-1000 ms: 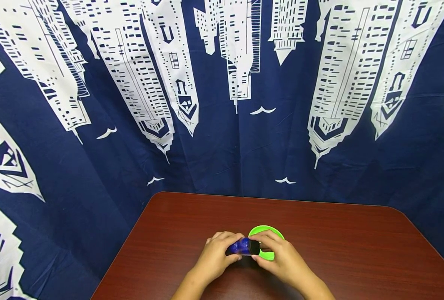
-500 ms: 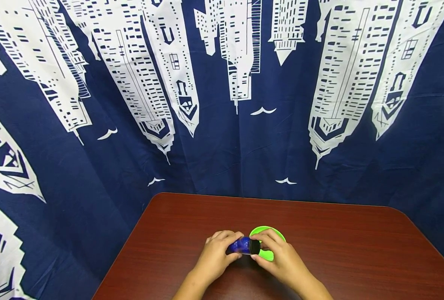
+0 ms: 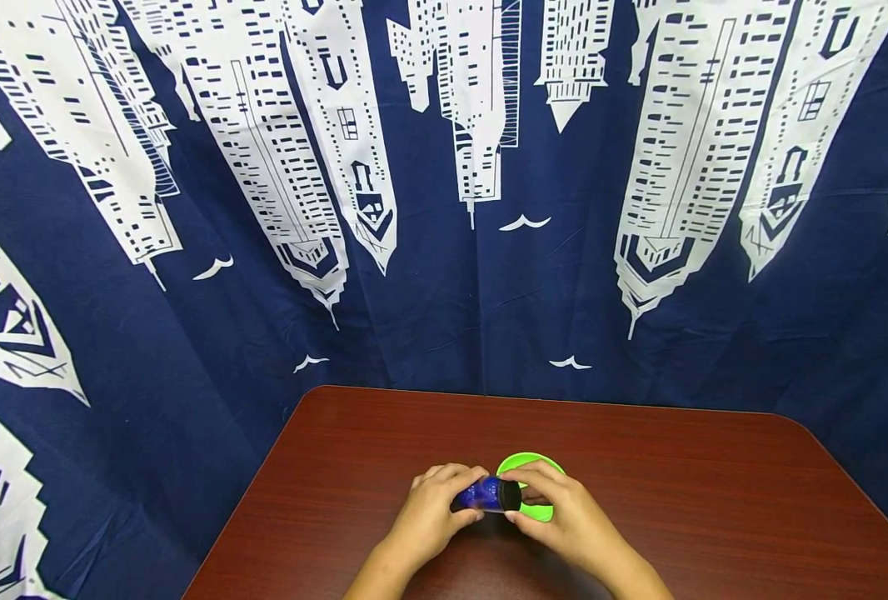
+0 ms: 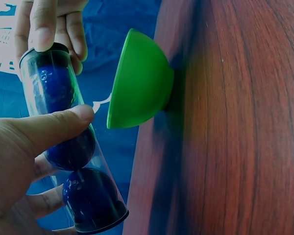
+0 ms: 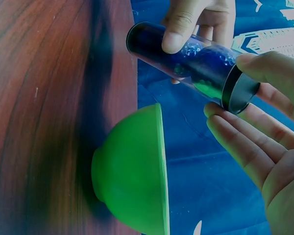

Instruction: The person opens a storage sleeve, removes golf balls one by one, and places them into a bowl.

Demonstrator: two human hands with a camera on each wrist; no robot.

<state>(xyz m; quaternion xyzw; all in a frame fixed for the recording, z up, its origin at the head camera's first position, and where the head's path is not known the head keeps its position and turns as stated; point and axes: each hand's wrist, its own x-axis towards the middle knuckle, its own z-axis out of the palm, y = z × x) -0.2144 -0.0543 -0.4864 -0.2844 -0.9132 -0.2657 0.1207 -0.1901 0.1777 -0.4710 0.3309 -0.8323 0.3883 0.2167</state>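
A clear tube (image 3: 483, 493) with black end caps lies nearly level between my hands, above the table; dark blue balls with dimpled surfaces show inside it, seen through the tube wall (image 4: 84, 147) in the left wrist view. My left hand (image 3: 431, 510) grips the tube's body from the left, thumb across its near side. At the other end, my right hand (image 3: 567, 510) pinches the black cap (image 5: 242, 93) between thumb and fingers. The cap sits on the tube. Beneath and behind the right hand stands a bright green bowl (image 4: 142, 81), partly hidden in the head view.
The bowl rests upright on a reddish-brown wooden table (image 3: 676, 483) with rounded far corners. Behind the table hangs a dark blue cloth (image 3: 429, 333) printed with white upside-down buildings and birds.
Both hands keep their hold on the tube at about the same spot. Only a tiny shift of the right hand shows.
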